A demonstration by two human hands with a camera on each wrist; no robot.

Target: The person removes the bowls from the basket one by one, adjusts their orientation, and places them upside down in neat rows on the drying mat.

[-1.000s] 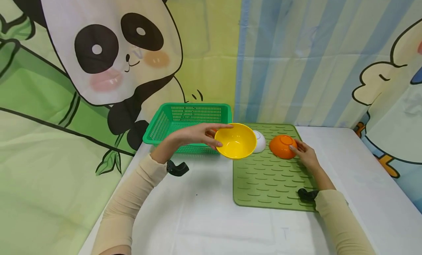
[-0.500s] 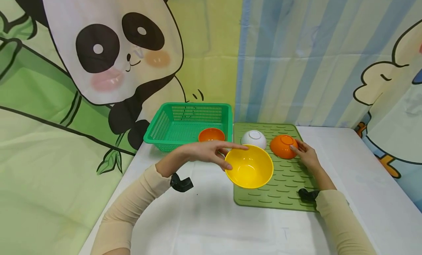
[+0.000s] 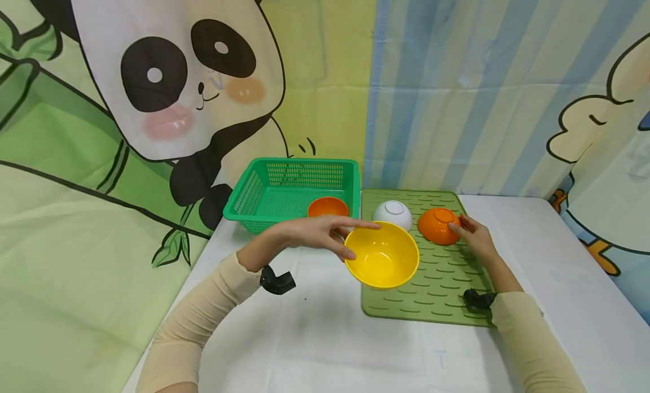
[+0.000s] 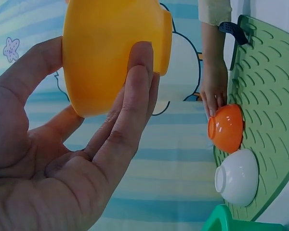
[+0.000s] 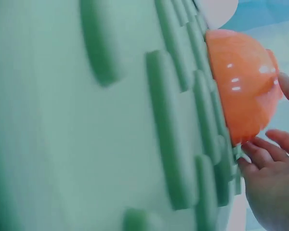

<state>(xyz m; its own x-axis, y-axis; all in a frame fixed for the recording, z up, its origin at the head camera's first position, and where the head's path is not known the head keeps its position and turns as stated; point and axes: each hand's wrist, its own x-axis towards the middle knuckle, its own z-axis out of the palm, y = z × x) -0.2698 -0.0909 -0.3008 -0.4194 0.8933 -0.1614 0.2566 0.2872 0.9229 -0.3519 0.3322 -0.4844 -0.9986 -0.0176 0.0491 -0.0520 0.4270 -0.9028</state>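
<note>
My left hand (image 3: 325, 233) grips a yellow bowl (image 3: 383, 257) by its side, thumb and fingers spread round it. The bowl is tilted, its inside facing the head view, and it hangs above the left part of a green ridged mat (image 3: 431, 294). In the left wrist view the fingers lie along the outside of the yellow bowl (image 4: 111, 53). An orange bowl (image 3: 438, 226) lies upside down on the mat. My right hand (image 3: 477, 239) holds it at its right side, the thumb near its base and the fingers at its rim. A white bowl (image 3: 393, 214), also upside down, stands left of it.
Left of the mat stands a green slotted basket (image 3: 244, 204) with another orange bowl (image 3: 327, 206) in its front right corner. The white table (image 3: 315, 342) extends in front and to the right. A printed curtain (image 3: 421, 88) hangs behind.
My left hand has brought the yellow bowl right and toward me, away from the basket's front, uncovering the orange bowl inside and more of the white bowl. My right hand stays at its orange bowl.
</note>
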